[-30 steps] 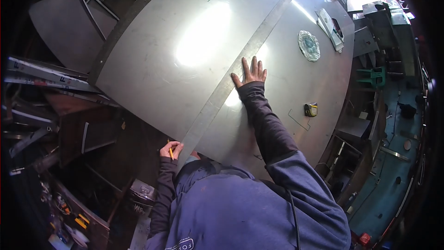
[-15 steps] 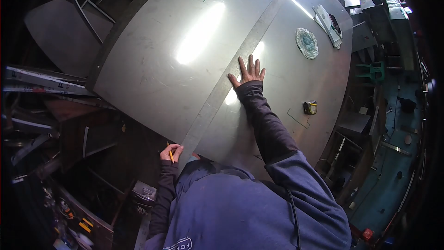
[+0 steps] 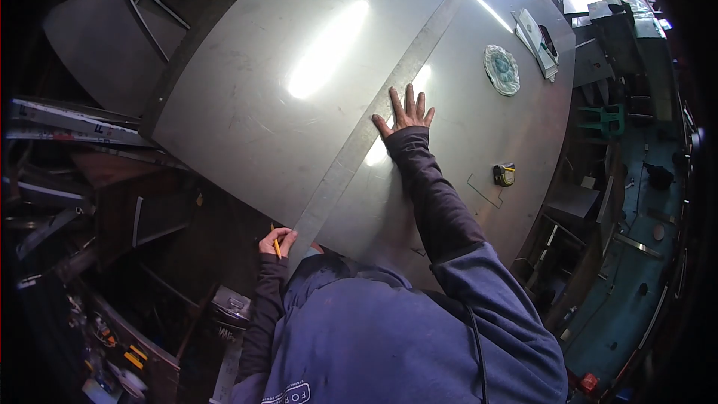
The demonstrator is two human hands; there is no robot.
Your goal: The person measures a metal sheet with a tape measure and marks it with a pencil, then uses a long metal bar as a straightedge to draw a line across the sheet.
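Note:
A large shiny metal sheet (image 3: 254, 105) covers the table. A long flat metal strip (image 3: 419, 45) lies diagonally across it, from the near edge to the far right. My right hand (image 3: 406, 114) lies flat on the sheet, fingers spread, with the thumb against the strip's right edge. At the near end of the strip, by the sheet's edge, my left hand (image 3: 275, 241) holds a yellow pencil (image 3: 276, 248).
A yellow tape measure (image 3: 503, 174) lies on the sheet to the right of my arm. Farther off are a round greenish disc (image 3: 501, 69) and a flat metal tool (image 3: 540, 41). Metal offcuts and racks (image 3: 67, 131) crowd the left, and a cluttered bench (image 3: 621, 120) stands at the right.
Almost nothing: both hands stay where they were, the right on the sheet by the strip and the left with the pencil. Only the view shifts slightly.

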